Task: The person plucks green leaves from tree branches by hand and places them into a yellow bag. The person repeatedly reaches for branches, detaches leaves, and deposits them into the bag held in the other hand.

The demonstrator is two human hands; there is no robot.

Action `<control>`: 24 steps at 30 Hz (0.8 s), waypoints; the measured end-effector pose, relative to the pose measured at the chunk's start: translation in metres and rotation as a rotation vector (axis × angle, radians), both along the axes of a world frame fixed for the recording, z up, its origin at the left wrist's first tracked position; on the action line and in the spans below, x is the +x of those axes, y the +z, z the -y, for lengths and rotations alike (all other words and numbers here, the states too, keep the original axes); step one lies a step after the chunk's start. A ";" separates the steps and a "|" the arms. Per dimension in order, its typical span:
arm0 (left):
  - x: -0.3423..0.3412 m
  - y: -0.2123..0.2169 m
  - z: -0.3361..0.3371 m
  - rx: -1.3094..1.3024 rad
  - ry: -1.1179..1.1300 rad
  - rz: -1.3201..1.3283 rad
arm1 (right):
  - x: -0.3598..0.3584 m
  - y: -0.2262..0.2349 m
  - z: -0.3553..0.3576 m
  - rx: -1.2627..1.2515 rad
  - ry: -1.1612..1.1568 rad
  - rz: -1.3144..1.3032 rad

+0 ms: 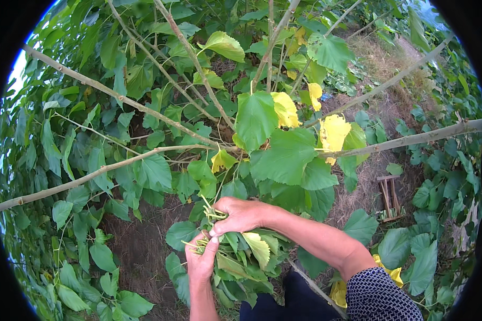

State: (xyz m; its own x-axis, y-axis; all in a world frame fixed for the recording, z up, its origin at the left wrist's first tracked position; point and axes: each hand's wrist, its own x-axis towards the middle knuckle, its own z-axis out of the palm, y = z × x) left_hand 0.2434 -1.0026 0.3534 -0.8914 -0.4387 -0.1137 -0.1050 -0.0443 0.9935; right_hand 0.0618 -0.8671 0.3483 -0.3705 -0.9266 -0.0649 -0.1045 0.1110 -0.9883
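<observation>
Both hands meet low in the middle of the view, over a thick bunch of picked green leaves (235,267). My left hand (202,258) is closed round part of the bunch, with several pale stalks poking out past the fingers. Just above it, my right hand (236,215) grips more leaves by their stalks, whose cut ends stick out at the upper left. The two hands touch at the thumbs. One leaf in the bunch shows a yellowish face. The fingers' undersides are hidden by the leaves.
Bare branches (160,115) fan out from a shrub's centre ahead, carrying large green leaves (286,158) and a few yellow ones (333,134). A thick branch (412,138) crosses at right. On the ground at right stands a small wooden stool (389,198). Dense foliage surrounds both sides.
</observation>
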 end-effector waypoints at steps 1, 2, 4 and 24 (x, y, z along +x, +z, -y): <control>0.004 0.001 -0.016 0.035 0.083 0.044 | 0.001 -0.002 0.000 0.034 0.040 -0.052; 0.024 -0.029 -0.004 0.029 0.120 0.098 | 0.011 -0.028 0.011 -0.009 -0.090 -0.165; 0.040 -0.052 -0.016 0.107 0.198 -0.026 | 0.021 -0.029 0.014 0.078 -0.118 -0.140; 0.226 -0.059 0.021 0.294 0.428 -0.557 | 0.224 0.019 0.125 -0.109 0.284 -0.205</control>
State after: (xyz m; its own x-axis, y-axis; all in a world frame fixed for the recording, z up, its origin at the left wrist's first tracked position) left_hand 0.4698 -1.0233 0.2943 -0.6105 -0.7800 0.1376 0.4943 -0.2394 0.8357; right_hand 0.2857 -0.9920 0.3669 -0.0921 -0.9918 0.0886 -0.3133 -0.0556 -0.9480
